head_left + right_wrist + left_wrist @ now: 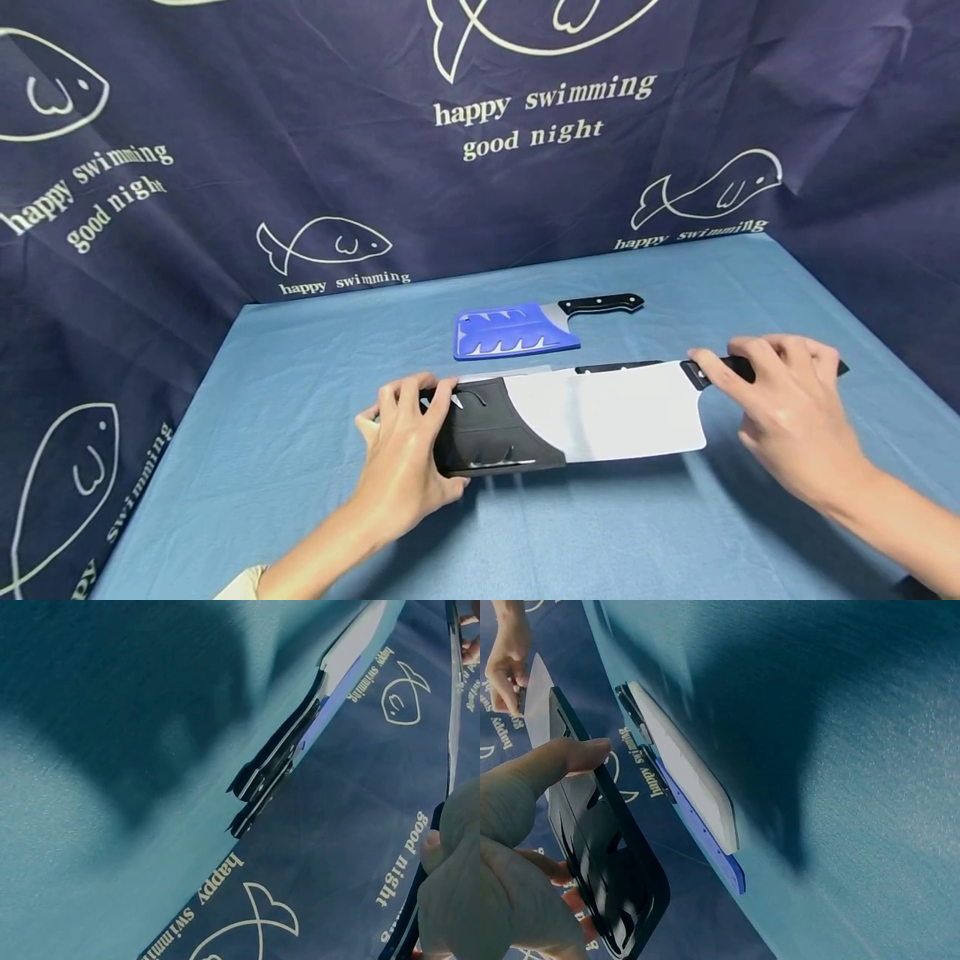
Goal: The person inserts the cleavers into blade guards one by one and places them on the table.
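A large cleaver [630,412] is raised level above the table, its blade partly inside a black blade cover [487,425]. My left hand [408,450] grips the covered end, with the thumb [592,754] along one edge and fingers on the opposite side. At the other end, my right hand [795,417] holds the cleaver's black handle [738,367]. Bare blade shows between the cover and the handle. In the right wrist view, my right hand [457,877] sits at the edge, and the handle is partly hidden.
Behind the raised cleaver lies a cleaver in a blue cover [510,329]. Another knife in a white cover [686,772] lies nearer, mostly hidden in the head view. A dark fish-print cloth [525,200] hangs beyond the blue-covered table [300,358].
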{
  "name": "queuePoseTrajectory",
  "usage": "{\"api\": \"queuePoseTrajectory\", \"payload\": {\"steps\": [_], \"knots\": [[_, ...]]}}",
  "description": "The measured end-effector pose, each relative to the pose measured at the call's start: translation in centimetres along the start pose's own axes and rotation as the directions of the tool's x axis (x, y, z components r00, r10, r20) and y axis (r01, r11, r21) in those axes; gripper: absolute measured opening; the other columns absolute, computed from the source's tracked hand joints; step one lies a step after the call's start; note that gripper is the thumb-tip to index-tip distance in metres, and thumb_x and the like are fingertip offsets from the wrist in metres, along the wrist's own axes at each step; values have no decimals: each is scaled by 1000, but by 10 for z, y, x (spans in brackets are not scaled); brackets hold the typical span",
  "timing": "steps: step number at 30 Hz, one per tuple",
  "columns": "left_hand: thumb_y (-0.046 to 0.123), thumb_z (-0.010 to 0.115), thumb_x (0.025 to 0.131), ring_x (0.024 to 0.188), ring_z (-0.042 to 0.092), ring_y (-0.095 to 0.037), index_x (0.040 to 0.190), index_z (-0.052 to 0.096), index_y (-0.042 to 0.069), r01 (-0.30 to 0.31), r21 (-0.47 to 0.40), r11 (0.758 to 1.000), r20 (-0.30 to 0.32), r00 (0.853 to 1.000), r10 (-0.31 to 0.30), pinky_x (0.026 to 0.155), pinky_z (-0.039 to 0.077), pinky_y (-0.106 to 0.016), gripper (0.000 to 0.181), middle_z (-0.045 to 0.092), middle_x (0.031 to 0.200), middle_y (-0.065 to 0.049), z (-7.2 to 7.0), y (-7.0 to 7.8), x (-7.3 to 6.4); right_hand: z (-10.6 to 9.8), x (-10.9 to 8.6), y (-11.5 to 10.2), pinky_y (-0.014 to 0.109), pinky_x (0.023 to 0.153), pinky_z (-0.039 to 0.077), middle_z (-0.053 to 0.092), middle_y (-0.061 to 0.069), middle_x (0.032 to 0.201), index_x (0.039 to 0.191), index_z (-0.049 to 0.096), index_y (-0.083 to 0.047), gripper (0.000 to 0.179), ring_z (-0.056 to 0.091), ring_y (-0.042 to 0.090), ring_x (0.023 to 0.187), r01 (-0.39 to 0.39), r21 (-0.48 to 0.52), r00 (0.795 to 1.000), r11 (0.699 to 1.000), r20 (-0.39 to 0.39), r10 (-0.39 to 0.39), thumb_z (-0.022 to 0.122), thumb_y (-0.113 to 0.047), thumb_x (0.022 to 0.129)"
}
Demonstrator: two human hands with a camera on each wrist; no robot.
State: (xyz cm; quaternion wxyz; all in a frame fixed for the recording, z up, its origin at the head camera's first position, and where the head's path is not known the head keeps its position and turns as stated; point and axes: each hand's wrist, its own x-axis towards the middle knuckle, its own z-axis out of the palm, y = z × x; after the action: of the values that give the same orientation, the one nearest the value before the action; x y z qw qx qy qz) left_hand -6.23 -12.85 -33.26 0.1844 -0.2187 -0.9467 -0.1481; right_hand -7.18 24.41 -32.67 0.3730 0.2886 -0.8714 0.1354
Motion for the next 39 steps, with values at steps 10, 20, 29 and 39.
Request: {"api": "queuePoseTrajectory", "payload": {"steps": [10,20,29,39], "knots": [[23,91,38,117,35,-32,135,47,18,26,-22,999,39,999,-26,89,22,-56,107,44,123,-5,5,16,4,9,6,-15,64,75,25,50,19,95,117,61,-10,70,42,45,89,5,2,998,1000,68,-5,40,17,56],[42,86,44,118,34,-28,135,45,23,6,1,1000,62,998,-6,90,22,-54,101,42,126,-3,6,14,1,3,5,-8,64,76,27,52,15,97,116,61,-13,73,44,44,89,11,53,997,999,75,-15,40,18,53],[48,89,43,117,35,-27,138,46,21,22,-38,999,36,999,-20,86,29,-52,107,41,128,-3,8,15,2,4,6,-6,63,74,29,52,16,97,115,62,-13,73,43,43,90,-2,72,996,997,85,-4,40,17,52],[51,90,39,112,38,-25,132,54,19,30,-50,998,-21,999,-31,84,28,-53,105,45,122,-3,13,20,10,12,13,-11,65,76,27,50,18,96,116,59,-9,77,42,46,90,11,56,996,998,89,-16,45,19,46]]}}
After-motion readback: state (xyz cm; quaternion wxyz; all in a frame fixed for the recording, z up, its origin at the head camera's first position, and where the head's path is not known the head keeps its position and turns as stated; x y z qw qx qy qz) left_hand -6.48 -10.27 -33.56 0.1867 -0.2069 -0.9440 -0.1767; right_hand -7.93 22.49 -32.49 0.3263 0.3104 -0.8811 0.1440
